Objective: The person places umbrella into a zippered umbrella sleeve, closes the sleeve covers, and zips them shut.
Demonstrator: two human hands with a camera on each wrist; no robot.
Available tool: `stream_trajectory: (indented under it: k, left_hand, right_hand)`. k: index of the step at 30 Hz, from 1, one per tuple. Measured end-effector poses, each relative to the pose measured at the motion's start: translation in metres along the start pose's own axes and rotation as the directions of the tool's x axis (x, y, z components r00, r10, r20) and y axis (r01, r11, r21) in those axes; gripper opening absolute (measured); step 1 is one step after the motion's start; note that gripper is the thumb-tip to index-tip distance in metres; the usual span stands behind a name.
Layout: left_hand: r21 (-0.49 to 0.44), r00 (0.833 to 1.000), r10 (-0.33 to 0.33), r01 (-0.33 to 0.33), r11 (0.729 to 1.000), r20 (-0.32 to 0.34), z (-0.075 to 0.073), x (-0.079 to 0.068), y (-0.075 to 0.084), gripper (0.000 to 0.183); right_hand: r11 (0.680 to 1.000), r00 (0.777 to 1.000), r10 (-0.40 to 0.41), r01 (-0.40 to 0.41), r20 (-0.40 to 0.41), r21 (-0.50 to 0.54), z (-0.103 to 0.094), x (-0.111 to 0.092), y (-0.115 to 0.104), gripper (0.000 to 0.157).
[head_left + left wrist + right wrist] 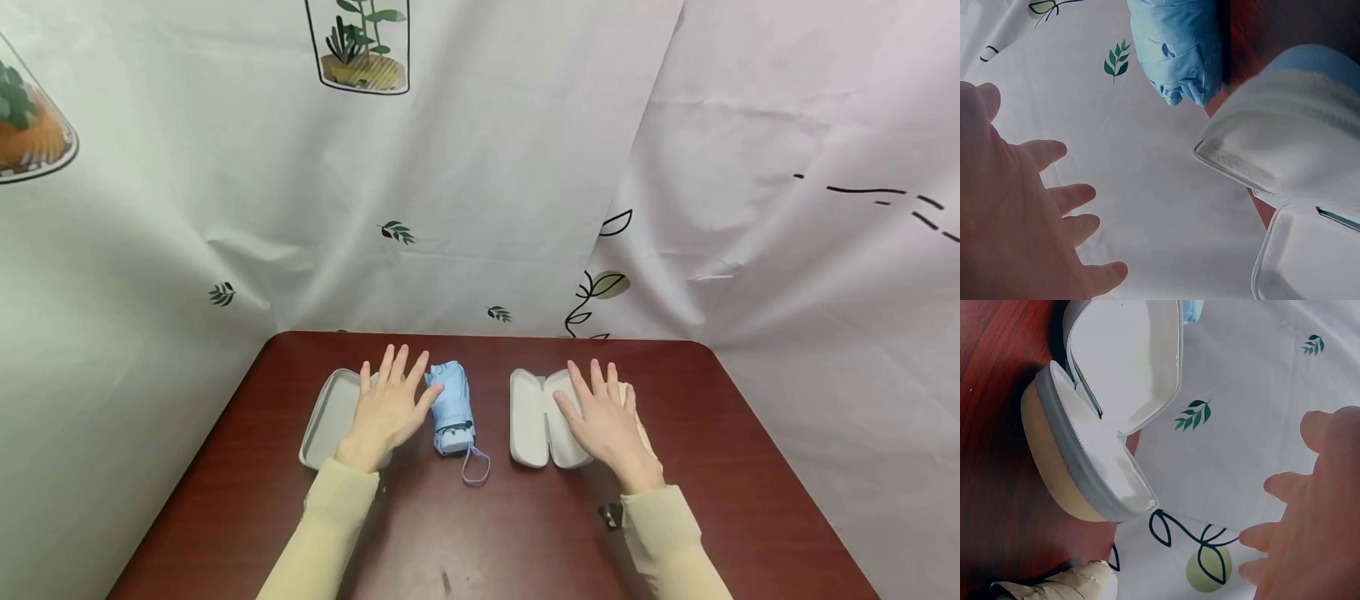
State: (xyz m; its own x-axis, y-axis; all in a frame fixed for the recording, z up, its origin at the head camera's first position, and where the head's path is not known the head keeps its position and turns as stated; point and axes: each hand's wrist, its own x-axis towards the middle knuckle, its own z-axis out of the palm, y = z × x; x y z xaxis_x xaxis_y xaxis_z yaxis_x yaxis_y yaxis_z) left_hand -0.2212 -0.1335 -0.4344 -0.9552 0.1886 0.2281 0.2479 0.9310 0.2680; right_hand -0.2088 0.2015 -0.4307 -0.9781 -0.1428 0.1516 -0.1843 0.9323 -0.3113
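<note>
My left hand (384, 414), fingers spread and straight, is above an open zip case (324, 425) with a pale lining. Right of that hand lies a folded light-blue umbrella (453, 410) with a wrist loop. My right hand (609, 423) is likewise spread, over the right half of a second open case (529, 421), whose outside is tan (1047, 456) in the right wrist view. A beige folded fabric bundle (1075, 582) lies beyond this case, mostly hidden by the right hand in the head view. Neither hand holds anything.
Everything lies on a dark red-brown table (480, 533) with rounded far corners. A white printed cloth (480, 167) hangs behind it and along both sides. A small dark object (611, 515) shows at the right cuff.
</note>
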Motion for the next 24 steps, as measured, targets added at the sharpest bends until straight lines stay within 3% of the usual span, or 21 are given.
stream_trajectory:
  k: [24]
  left_hand:
    - [-0.068, 0.994, -0.102, 0.105, 0.992, 0.046, -0.005, -0.014, -0.039, 0.067]
  right_hand:
    - [0.996, 0.995, -0.085, 0.084, 0.051, 0.027, 0.025, 0.008, -0.053, 0.060]
